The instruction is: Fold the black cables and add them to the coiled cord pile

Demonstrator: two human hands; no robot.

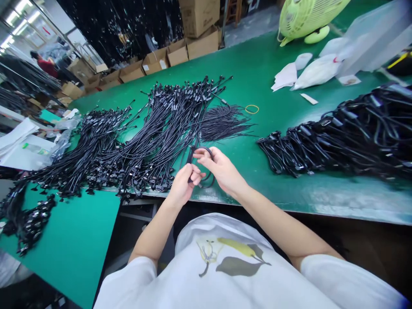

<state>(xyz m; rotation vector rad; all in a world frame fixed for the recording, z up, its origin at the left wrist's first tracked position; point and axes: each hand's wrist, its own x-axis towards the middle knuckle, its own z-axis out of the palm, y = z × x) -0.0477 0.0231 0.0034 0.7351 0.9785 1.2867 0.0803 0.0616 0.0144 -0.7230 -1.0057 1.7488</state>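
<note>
Both my hands meet at the near edge of the green table (264,141). My left hand (184,182) is closed around the lower part of a thin black cable (206,150) that is bent into a loop. My right hand (222,168) pinches the top of the same loop between thumb and fingers. Just beyond my hands lies a wide spread of loose black cables (161,124) with small connectors, fanned across the table. A bundle of thin black ties (222,122) lies right behind the loop.
A heap of coiled black cables (347,137) fills the right side. A yellow rubber band (251,109), white bags (317,71) and a green fan (305,17) lie farther back. Cardboard boxes (180,51) line the far edge. More cables (25,219) lie on a lower green surface at left.
</note>
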